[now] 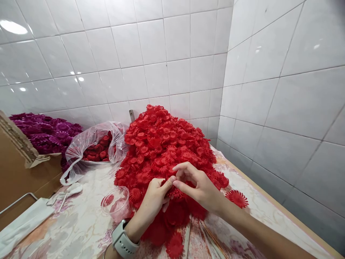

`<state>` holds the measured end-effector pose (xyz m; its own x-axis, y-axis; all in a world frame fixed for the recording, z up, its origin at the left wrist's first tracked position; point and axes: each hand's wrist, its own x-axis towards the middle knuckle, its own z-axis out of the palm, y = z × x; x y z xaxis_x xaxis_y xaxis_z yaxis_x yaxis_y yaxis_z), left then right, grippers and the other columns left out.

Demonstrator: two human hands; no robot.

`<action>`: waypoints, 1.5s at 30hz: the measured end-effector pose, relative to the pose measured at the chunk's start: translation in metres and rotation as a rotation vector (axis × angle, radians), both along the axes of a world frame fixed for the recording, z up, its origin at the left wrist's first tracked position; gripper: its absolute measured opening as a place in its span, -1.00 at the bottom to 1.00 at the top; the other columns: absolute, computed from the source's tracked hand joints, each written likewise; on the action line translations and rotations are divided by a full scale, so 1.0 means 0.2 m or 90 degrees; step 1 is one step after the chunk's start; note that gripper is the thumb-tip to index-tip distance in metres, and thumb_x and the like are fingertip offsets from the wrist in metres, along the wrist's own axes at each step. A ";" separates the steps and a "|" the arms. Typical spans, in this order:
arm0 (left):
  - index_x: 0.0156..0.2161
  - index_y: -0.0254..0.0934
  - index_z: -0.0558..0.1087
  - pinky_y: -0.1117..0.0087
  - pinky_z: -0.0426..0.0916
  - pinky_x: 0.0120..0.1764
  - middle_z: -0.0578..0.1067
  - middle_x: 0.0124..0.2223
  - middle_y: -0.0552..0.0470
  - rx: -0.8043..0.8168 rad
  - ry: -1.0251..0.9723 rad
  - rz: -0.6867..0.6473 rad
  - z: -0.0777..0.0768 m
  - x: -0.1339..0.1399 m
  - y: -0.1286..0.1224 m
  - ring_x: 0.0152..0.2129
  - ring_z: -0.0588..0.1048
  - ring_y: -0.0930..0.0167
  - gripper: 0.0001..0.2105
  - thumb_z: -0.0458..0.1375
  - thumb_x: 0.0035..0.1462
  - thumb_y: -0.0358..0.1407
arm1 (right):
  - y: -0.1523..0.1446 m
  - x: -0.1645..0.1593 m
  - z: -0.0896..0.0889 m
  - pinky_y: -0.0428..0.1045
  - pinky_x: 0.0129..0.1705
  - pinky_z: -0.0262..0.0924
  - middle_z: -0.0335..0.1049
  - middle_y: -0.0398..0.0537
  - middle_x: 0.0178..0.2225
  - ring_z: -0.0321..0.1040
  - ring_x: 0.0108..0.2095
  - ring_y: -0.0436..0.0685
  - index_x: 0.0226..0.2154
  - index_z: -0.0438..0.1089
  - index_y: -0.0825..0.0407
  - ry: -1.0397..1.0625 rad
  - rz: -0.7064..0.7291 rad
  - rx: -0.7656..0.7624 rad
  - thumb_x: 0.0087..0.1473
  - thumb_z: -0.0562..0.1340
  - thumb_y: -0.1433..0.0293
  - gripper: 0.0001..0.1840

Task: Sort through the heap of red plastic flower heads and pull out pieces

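Observation:
My left hand (157, 192) is closed in a pinch at the front of the big heap of red flowers (161, 144). A dark red bit of frilled flower shows by its thumb, and most of what it holds is hidden. Touching or nearly touching the left thumb tip, my right hand (198, 185) has its fingers curled in towards its thumb. Anything between those fingertips is too small to make out. Below the hands lie flatter red flower pieces (175, 244), and a single red flower (237, 199) rests on the cloth to the right.
A clear plastic tub (118, 203) with red residue stands left of my wrist. Behind it sits a clear bag (78, 147) of darker red flowers, beside purple flowers (51, 131) and a cardboard box (24, 172). Thin sticks (210, 237) lie in front; tiled walls (167, 46) close in the table.

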<state>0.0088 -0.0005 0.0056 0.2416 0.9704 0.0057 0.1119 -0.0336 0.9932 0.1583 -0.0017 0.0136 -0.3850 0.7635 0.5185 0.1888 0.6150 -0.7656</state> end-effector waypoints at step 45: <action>-0.52 -0.28 0.16 0.57 -0.09 -0.74 0.24 -0.66 0.21 0.024 -0.084 0.052 0.00 0.02 0.01 -0.84 0.10 0.66 -0.63 0.07 -0.08 0.02 | 0.04 0.08 0.03 -0.12 -0.61 0.00 0.14 -0.24 -0.67 0.08 -0.70 -0.04 -0.31 0.25 0.03 -0.069 -0.330 0.248 0.15 -0.05 0.32 -0.78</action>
<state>0.0131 0.0006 0.0061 0.1559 0.9854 0.0689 -0.0157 -0.0672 0.9976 0.1737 0.0054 0.0190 -0.0830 0.6279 0.7739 0.5984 0.6524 -0.4651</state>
